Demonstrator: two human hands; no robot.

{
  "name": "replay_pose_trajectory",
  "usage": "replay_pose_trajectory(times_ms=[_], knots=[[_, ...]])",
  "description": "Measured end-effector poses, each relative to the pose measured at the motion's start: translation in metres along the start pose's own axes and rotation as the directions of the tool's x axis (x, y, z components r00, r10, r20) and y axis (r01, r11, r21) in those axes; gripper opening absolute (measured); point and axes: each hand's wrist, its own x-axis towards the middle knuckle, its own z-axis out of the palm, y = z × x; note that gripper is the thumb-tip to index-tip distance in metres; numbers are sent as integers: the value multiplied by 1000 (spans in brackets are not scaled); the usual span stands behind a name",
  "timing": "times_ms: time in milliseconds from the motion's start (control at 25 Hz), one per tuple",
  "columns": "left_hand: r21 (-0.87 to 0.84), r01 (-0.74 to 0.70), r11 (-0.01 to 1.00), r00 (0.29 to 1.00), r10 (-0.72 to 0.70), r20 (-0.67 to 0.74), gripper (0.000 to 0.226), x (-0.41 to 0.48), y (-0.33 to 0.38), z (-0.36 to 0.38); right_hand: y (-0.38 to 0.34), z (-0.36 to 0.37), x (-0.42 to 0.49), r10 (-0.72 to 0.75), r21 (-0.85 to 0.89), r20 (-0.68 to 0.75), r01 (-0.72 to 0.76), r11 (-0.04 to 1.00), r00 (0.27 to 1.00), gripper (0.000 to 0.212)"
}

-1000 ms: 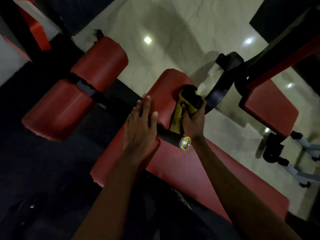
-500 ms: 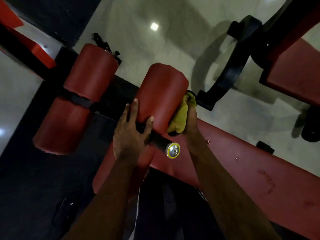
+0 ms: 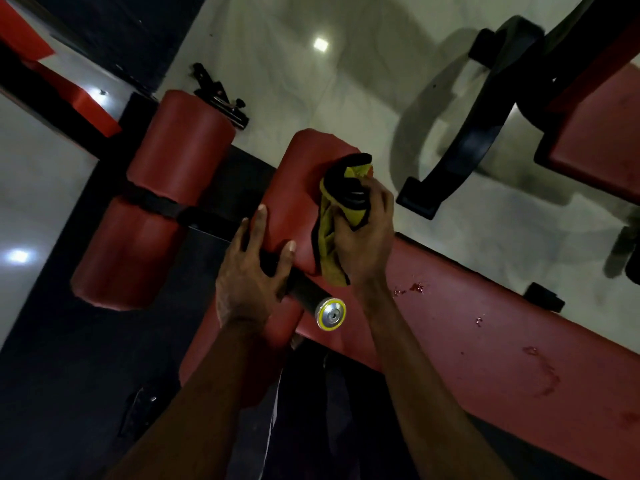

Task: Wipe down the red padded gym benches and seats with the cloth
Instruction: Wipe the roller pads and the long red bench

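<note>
On the near red roller pad (image 3: 294, 188), the right hand (image 3: 363, 233) is closed around a bunched yellow cloth (image 3: 329, 244) with a dark edge, pressing it against the pad's right side. Part of the cloth sticks up above the fingers and part hangs below the palm, toward the end of the black bar (image 3: 311, 296) that runs through the pad. That bar ends in a round silver cap with a yellow ring (image 3: 331, 315), just below the cloth.

The left hand (image 3: 249, 271) lies with fingers spread over the lower left of the same pad, thumb stretched across the bar, bracing it rather than clutching anything.

Beside this pad, to the left, sits a second red roller pad (image 3: 156, 202), banded round its middle by a black strap. To the right, a long red bench pad (image 3: 502, 341) runs away toward the lower right corner, with a few wet spots and smears (image 3: 412, 288) on its surface. Beyond lies a pale shiny floor (image 3: 277, 64), and a black curved frame (image 3: 467, 140) stands on it.
</note>
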Motion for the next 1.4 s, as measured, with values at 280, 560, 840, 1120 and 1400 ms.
replay_pose_trajectory(times_ms=[280, 560, 840, 1120, 1400], knots=[[2, -2, 1000, 1000, 2, -3, 72, -1, -2, 0, -20, 2, 25, -150, -226, 144, 180, 958, 978, 57], [-12, 0, 1000, 1000, 0, -17, 71, -5, -3, 2, -17, -2, 26, -188, -258, 170, 228, 939, 967, 60], [-2, -7, 1000, 1000, 7, -29, 70, -4, -8, 9, -1, -36, 20, -126, -138, 186, 152, 979, 975, 59], [-38, -56, 998, 997, 54, -60, 76, 2, -15, 15, 71, -116, -85, 51, -171, 141, -26, 985, 989, 49], [-29, -148, 989, 947, 133, -293, 59, -50, -25, 32, 142, -210, -99, 182, -522, 297, 0, 853, 937, 51]])
